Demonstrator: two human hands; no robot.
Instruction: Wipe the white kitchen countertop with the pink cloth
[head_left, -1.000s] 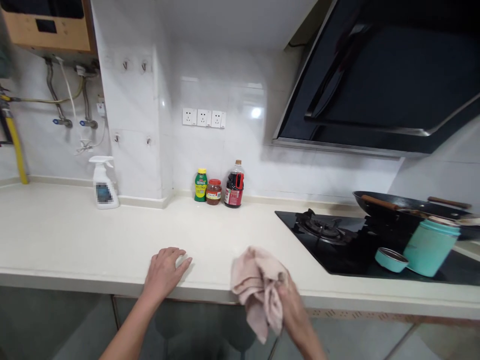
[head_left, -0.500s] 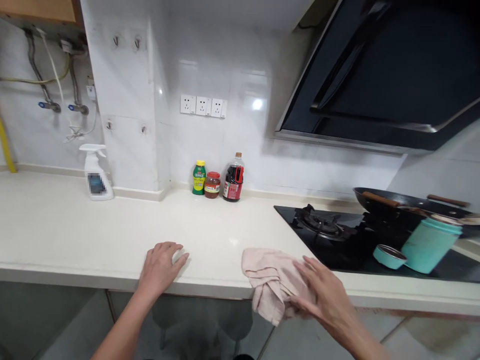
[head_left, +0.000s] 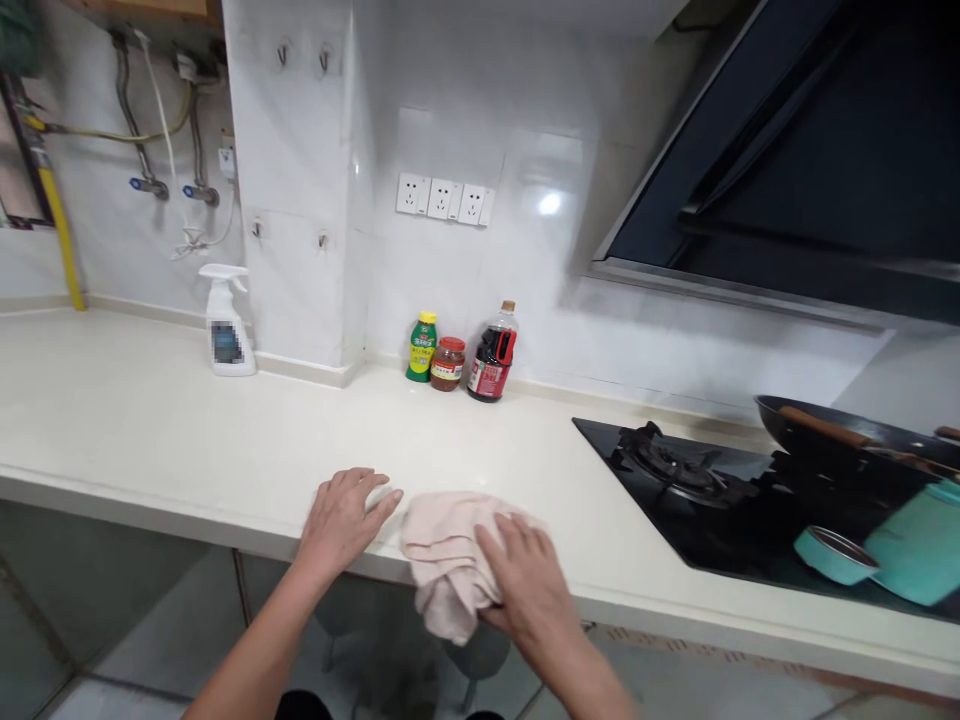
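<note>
A pale pink cloth (head_left: 447, 550) lies bunched on the counter's front edge, with one part hanging over it. My right hand (head_left: 529, 580) presses on the cloth's right side, fingers on top and the thumb low by the hanging part, gripping it. Just left of the cloth, my left hand (head_left: 343, 515) rests at the edge of the white countertop (head_left: 247, 440). Its fingers are slightly bent and apart from the thumb, with nothing in them.
Against the wall stand a green bottle (head_left: 421, 350), a red-lidded jar (head_left: 448, 366) and a dark sauce bottle (head_left: 491, 360). A spray bottle (head_left: 227, 330) is further left. On the right, the black gas stove (head_left: 720, 535) bears a wok (head_left: 847, 420), a turquoise container (head_left: 919, 540) and a turquoise cup (head_left: 836, 555).
My right hand has slid the cloth to the left along the counter edge, close to my left hand. The view has turned slightly; the left hand stays about where it was.
</note>
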